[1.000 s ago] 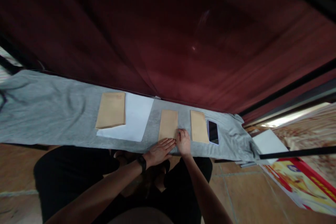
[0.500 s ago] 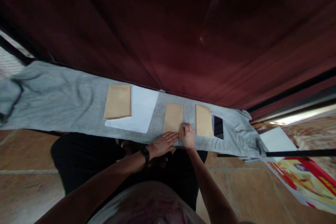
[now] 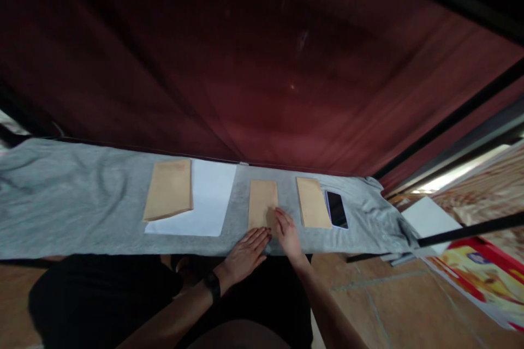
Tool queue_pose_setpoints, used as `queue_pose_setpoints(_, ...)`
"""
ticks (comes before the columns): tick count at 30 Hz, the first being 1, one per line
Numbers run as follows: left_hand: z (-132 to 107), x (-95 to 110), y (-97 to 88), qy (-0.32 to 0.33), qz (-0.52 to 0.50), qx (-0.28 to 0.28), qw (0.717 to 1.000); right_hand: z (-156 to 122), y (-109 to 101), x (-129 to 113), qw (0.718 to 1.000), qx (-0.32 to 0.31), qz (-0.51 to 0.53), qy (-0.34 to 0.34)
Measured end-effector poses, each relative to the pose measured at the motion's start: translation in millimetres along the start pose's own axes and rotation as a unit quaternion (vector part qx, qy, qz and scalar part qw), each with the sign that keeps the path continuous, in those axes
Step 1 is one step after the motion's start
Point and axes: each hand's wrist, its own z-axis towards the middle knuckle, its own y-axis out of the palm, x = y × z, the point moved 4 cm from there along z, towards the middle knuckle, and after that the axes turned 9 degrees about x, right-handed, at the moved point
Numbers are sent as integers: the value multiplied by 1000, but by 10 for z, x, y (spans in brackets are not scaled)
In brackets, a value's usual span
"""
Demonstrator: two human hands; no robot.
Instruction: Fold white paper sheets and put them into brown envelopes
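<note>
A tan paper envelope [image 3: 262, 202] lies flat on the grey cloth in front of me. My left hand [image 3: 247, 251], with a dark band at the wrist, rests across its near end, fingers stretched out and together. Against the envelope's right edge lies my right hand [image 3: 287, 230], its fingers bent slightly and touching the paper. On the right is another tan envelope pile [image 3: 313, 203], beside a dark-screened phone [image 3: 337, 210]. Farther left, a thicker stack of tan envelopes [image 3: 168, 191] partly covers white paper [image 3: 209, 199].
Grey cloth [image 3: 94, 196] covers the long narrow surface. Behind it rises a dark red panel [image 3: 245, 92]. At the right are a dark bar [image 3: 470, 229], a white board [image 3: 429, 221] and a red-and-yellow printed box [image 3: 487, 278] over the tiled floor [image 3: 401, 294].
The view has tilted, so the surface sits lower in the picture. My right hand's fingers have stretched out more and moved onto the envelope's right edge. My left hand stays on the near end.
</note>
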Motion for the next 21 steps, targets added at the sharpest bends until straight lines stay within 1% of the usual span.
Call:
queue_pose_setpoints(2, -23, 16, 9, -6, 8, 6, 1000, 18, 121, -131, 998, -47, 22, -43)
queue_pose_setpoints(5, -57, 27, 39, -28, 8, 3, 1000, 76, 318, -307, 986, -126, 18, -109)
queue_pose_setpoints(7, -78, 32, 53, -38, 7, 3, 999, 148, 415, -355, 976, -164, 2, -144)
queue_pose_setpoints(9, -91, 41, 53, -41, 14, 5, 999, 258, 470, -331, 969, -184, -12, -164)
queue_pose_setpoints(13, -85, 69, 25, -37, 34, 6, 999, 567, 521, -154, 967, -192, -32, -164)
queue_pose_setpoints(17, -66, 99, 9, -41, 49, -2, 998, 864, 577, 43, 972, -172, -68, -147)
queue_pose_setpoints(21, -50, 126, 3, -49, 55, -17, 997, 1063, 642, 180, 974, -151, -80, -146)
